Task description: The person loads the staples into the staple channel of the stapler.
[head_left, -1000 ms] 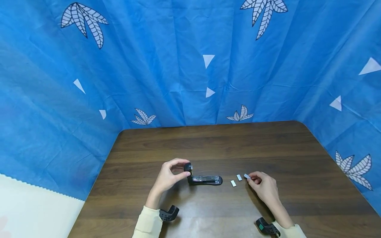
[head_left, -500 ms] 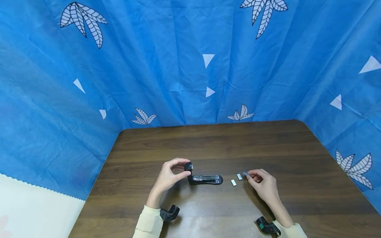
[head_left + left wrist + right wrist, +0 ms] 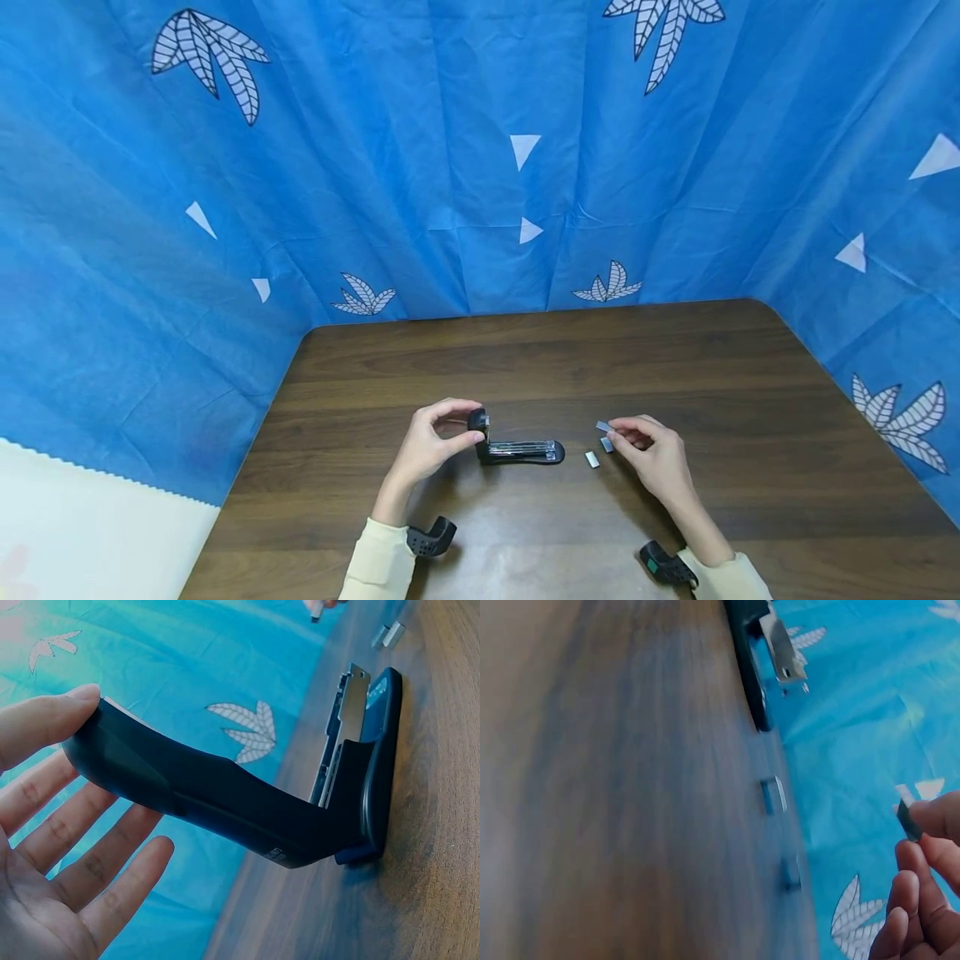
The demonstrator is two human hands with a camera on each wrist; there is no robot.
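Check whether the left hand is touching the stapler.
Touching. In the left wrist view, the left hand has its thumb directly on the raised end of the stapler, with no gap.

- The head view is looking forward and down from farther off at the table (image 3: 525, 367).
- Close and sideways, the left wrist view is facing the stapler (image 3: 240, 806).
- The right wrist view, likewise tipped, is sharing the stapler and two metal blocks (image 3: 772, 796).

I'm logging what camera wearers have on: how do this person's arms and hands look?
Both sleeves are pale cream. Black devices sit at the wrists; the right device shows a green patch. The left hand and right hand wear no gloves.
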